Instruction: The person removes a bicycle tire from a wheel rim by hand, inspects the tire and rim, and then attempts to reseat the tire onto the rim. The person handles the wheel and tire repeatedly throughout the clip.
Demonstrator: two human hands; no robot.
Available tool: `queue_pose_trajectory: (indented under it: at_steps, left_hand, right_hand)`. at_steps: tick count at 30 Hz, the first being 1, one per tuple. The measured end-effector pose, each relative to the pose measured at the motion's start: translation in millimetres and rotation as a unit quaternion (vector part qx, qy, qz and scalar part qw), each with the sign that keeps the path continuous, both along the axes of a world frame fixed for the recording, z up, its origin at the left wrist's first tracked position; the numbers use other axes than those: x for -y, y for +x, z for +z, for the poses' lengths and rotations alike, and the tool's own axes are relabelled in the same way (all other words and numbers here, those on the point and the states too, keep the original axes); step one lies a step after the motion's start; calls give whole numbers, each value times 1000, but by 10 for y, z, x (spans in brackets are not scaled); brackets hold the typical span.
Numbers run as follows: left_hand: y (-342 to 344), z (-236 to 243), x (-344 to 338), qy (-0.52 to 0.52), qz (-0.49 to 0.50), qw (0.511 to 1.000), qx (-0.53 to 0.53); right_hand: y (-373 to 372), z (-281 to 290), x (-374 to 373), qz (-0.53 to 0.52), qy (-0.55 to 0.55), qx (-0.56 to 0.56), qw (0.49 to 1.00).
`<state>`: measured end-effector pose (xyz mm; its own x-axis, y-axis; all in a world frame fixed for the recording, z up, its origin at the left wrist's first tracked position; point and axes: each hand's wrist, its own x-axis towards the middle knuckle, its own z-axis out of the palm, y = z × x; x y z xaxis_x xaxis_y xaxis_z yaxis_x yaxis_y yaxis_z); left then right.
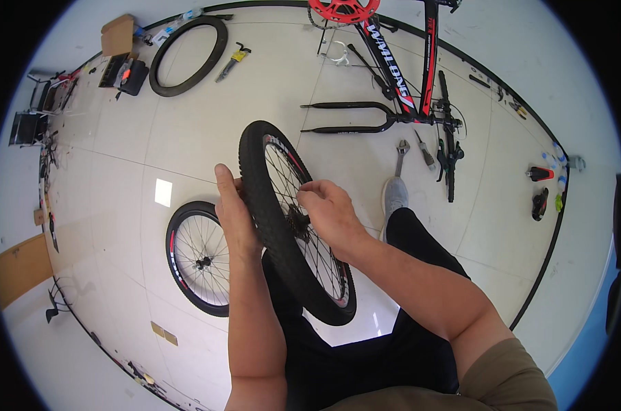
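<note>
A bicycle wheel [254, 178] with a black knobbly tyre and a cassette at its hub stands tilted in front of me. My left hand [234, 212] grips the tyre from the left, thumb raised along it and fingertips hidden behind it. On the right side of the wheel, my right hand [327, 212] has its thumb and forefinger closed among the spokes above the hub; what they pinch is too small to make out. A second wheel [177, 233] lies flat on the floor to the left, partly hidden by my left forearm.
A bike frame with fork [345, 104] lies ahead, near an adjustable wrench [401, 157], screwdriver [425, 152] and handlebar [449, 178]. A loose tyre [157, 65], yellow-labelled tool [234, 63] and boxes [117, 34] lie at the upper left. My right foot [394, 195] is beside the wrench.
</note>
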<state>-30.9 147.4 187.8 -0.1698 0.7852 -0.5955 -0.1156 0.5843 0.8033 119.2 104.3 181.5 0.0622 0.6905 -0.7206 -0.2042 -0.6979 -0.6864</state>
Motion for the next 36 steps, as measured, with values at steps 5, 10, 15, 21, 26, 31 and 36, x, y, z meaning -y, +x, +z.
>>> queue_pose_trajectory:
  at_steps: [5, 10, 15, 21, 26, 31, 36]
  left_hand:
    - [82, -116, -6, 29, 20, 997, 65]
    - [138, -85, 11, -24, -10, 990, 137]
    - [133, -154, 3, -17, -15, 986, 168]
    - [183, -34, 71, 47, -23, 985, 167]
    - [305, 130, 125, 94, 0, 983, 159]
    - [164, -25, 160, 179, -45, 972, 142]
    - [189, -77, 202, 173, -22, 972, 157]
  right_hand:
    - [-60, -70, 62, 14, -19, -14, 1000]
    - [-110, 8, 60, 13, -23, -39, 999]
    - [-120, -44, 72, 16, 22, -103, 994]
    - [-92, 182, 31, -76, -5, -263, 962]
    - [-84, 191, 174, -47, 90, -254, 962]
    - [-192, 140, 312, -93, 129, -262, 952]
    - [-203, 89, 276, -76, 131, -143, 978]
